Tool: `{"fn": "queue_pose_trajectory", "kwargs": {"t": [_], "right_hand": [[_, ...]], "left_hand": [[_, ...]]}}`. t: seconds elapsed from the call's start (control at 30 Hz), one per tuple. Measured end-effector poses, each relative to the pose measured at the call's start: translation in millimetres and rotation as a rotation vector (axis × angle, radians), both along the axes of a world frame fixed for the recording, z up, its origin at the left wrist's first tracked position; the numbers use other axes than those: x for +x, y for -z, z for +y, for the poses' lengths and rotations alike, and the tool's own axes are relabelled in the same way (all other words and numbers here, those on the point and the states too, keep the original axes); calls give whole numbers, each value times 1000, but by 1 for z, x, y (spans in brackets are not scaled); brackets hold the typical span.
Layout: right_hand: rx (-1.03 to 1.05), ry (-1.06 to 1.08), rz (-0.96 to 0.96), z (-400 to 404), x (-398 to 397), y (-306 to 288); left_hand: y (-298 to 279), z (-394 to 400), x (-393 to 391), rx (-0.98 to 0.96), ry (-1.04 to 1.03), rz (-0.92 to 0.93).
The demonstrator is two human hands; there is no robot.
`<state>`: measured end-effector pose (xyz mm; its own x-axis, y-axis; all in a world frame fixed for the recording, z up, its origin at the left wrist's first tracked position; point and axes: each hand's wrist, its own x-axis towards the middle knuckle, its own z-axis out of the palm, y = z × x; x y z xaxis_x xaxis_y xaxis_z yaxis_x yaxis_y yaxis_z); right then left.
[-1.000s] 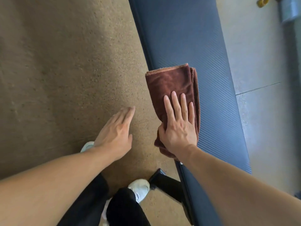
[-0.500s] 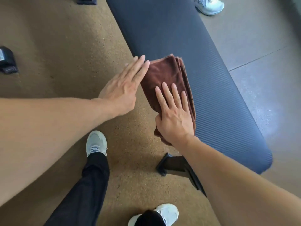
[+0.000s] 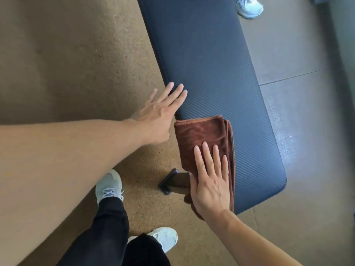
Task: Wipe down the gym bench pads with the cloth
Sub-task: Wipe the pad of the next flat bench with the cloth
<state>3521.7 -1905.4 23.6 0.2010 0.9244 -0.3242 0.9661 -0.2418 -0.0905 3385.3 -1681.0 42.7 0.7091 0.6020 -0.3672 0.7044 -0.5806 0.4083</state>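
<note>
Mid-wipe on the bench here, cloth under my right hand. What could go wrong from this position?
1. The cloth overhangs the pad's left edge under the right hand; with flat fingers and no grip it may slide off.
2. It sits on the pad's left side at the near end, so the right side may get missed.
3. The left hand, fingertips over the pad's edge, lies just ahead of the cloth and could block a forward stroke.

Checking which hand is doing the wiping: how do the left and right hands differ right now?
The right hand lies flat on the cloth, pressing it onto the pad; the left hand touches no cloth. The right sits near the pad's end, while the left reaches further up along its edge, fingertips over the pad. Whether the left touches the pad is unclear. Both have straight fingers and grip nothing.
</note>
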Motion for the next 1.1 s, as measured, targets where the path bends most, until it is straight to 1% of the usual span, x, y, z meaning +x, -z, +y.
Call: {"fn": "queue_pose_trajectory", "kwargs": {"t": [0.07,0.17,0.2,0.3,0.4,0.5,0.57,0.63,0.7,0.77,0.83,0.9,0.97,1.1], "right_hand": [[12,19,24,39,-1,0],[46,42,75,94,0,-1],[66,60,101,109,0,-1],[112,109,143,157,3,1],[136,40,191,203,30,1],[168,15,205,232,89,0],[182,60,195,229,127,2],[219,145,210,204,154,1],[225,292,308,162,177,-4],[131,495,427,121,197,-11],[25,630,492,92,206,-17],[-1,662,522,84,211,-18],[-6,641,572,99,216,-18],[34,476,731,177,224,-11]], "left_hand": [[2,-11,-15,-14,-125,-83],[3,-25,-45,-2,-300,-103],[3,-26,-53,-11,-318,-98],[0,-13,-60,16,-281,-83],[-12,6,-29,52,-302,-108],[-26,20,34,93,-370,-171],[-29,25,76,119,-421,-170],[-29,31,111,118,-478,-136],[-26,36,144,86,-508,-62],[-22,42,175,26,-478,38],[-17,45,193,-36,-441,152],[-12,46,198,-26,-413,227],[-12,48,194,-36,-387,251],[-17,56,189,-116,-330,278]]}}
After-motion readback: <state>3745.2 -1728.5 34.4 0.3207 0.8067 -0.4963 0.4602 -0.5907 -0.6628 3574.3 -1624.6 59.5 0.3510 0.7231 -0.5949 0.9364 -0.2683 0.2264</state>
